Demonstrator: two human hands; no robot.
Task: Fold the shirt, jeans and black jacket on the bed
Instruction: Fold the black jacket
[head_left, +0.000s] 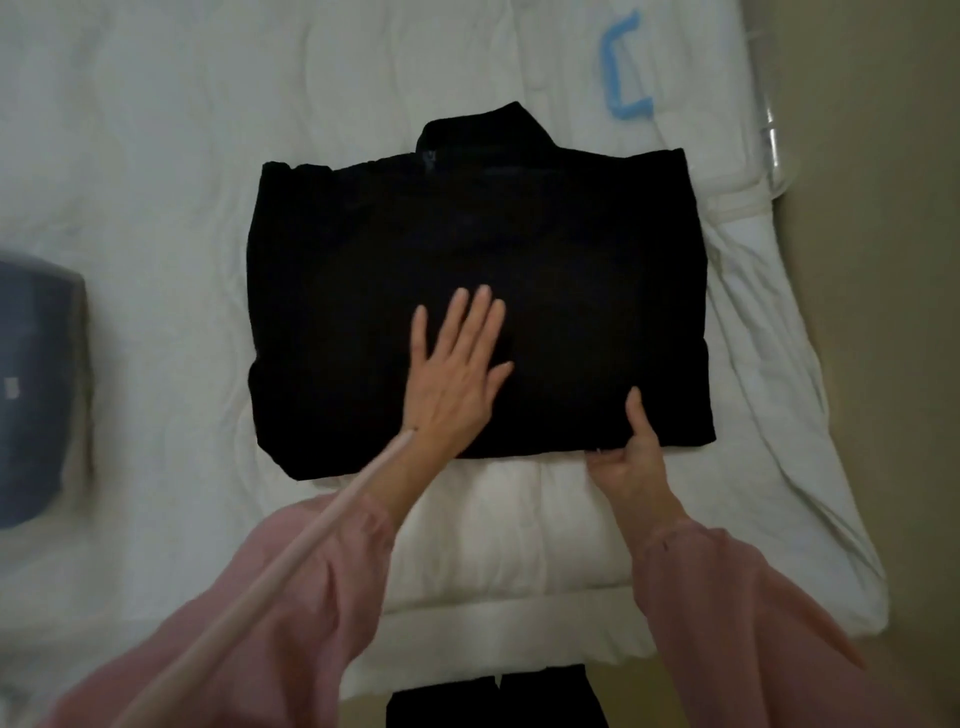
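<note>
The black jacket (545, 260) lies as a flat rectangle in the middle of the white bed (182, 130), its collar pointing away from me. My left hand (457, 374) presses flat on the jacket's lower middle, fingers straight and spread. My right hand (631, 452) pinches the jacket's near edge toward the right, thumb on top of the cloth and fingers under the hem. Folded blue jeans (39, 384) sit at the left edge of the view. No shirt shows in view.
A blue plastic hanger (621, 67) lies on the bed beyond the jacket, at the far right. The bed's right edge drops to a tan floor (872, 208). A thin pink cord (260, 577) hangs from my clothes across my left sleeve.
</note>
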